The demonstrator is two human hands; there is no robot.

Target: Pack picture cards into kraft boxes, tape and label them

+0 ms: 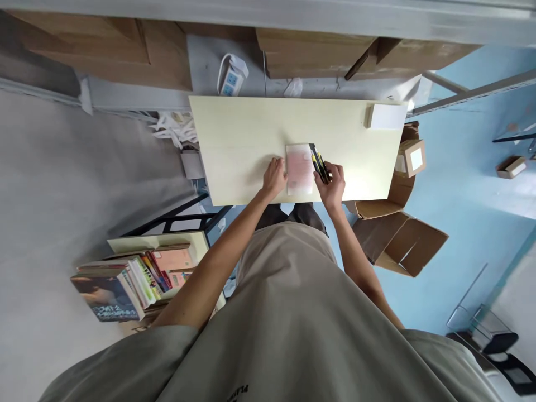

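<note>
A pink notebook [300,170] with a pale, translucent border lies flat on the cream tabletop, between my hands. At its left edge is my left hand [275,177], fingers curled, with the thumb side touching or very near the notebook's edge. What those fingers hold, if anything, is hidden. My right hand [331,181] is closed around a bundle of slim black-and-yellow pen-like sticks [319,164], tilted up and to the left. Its upper end is beside the notebook's top right corner. I cannot make out the exact kind of the sticks.
A white box [387,116] sits at the table's [238,128] back right. Behind are a power strip [232,81] and cardboard boxes [314,56]. Open cartons [404,243] stand at the right, below the table. Books [142,279] are stacked on a stand at my left.
</note>
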